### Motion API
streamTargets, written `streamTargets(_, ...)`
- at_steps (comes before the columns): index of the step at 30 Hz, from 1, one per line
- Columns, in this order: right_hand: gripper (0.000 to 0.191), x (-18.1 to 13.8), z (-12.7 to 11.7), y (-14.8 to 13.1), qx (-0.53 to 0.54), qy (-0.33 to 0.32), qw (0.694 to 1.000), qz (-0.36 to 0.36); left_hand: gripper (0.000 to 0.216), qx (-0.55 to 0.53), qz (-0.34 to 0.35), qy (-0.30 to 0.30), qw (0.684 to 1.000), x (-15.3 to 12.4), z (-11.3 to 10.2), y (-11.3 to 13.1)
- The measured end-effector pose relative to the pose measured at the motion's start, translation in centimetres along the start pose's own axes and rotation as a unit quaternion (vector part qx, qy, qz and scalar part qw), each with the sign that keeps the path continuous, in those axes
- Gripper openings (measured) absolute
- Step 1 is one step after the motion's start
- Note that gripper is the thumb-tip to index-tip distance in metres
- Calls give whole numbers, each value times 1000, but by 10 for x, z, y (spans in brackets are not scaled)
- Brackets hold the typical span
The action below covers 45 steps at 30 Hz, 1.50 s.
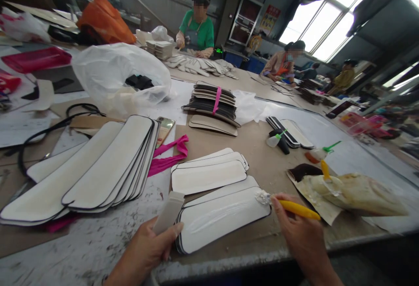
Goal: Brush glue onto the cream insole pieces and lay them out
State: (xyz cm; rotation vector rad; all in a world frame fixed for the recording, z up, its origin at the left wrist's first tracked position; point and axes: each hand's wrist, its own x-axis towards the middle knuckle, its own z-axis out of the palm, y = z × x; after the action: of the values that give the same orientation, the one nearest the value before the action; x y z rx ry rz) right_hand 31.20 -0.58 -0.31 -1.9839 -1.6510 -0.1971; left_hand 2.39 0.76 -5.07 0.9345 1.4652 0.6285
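My right hand [296, 227] is closed around a yellow-handled brush [299, 209]. Its tip, clotted with white paste, touches the right end of the top white panel [222, 220]. A wet, shiny streak runs along that dark-edged panel, which lies on a small stack. At the stack's left end, my left hand [147, 246] grips a pale flat strip [169, 212], its thumb resting by the panel's corner. Just behind lie more white panels [209, 177], overlapping one another. A larger fanned stack of white panels [111, 164] is to the left.
A bundle of dark-edged pieces [211, 103] tied with pink stands behind. To the right are a stained glue bag [360, 192] and green-tipped bottles [275, 139]. A phone [165, 129], pink ribbon [170, 153] and plastic bag [121, 76] lie left. Other people work farther back.
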Motion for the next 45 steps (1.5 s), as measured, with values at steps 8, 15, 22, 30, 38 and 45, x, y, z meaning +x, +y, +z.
streamTargets(8, 21, -21, 5, -29, 164, -35, 985, 33, 35, -8, -5, 25, 1000, -3, 3, 3)
streamTargets(15, 22, -21, 11, -6, 135, -22, 991, 13, 37, -3, 10, 40, 999, -2, 6, -1)
streamTargets(22, 25, -8, -31, 10, 72, 24, 997, 33, 33, 30, 60, 82, 994, -6, -3, 6)
streamTargets(30, 28, -15, -20, -34, 195, -106, 974, 45, 34, -149, 45, -49, 987, -36, -7, 24)
streamTargets(38, 28, -37, 13, -113, 440, -268, 850, 109, 30, -302, -10, -59, 951, -54, 17, 30)
streamTargets(45, 32, -46, 23, -136, 645, -326, 648, 240, 40, -316, -3, -43, 948, -53, 32, 28)
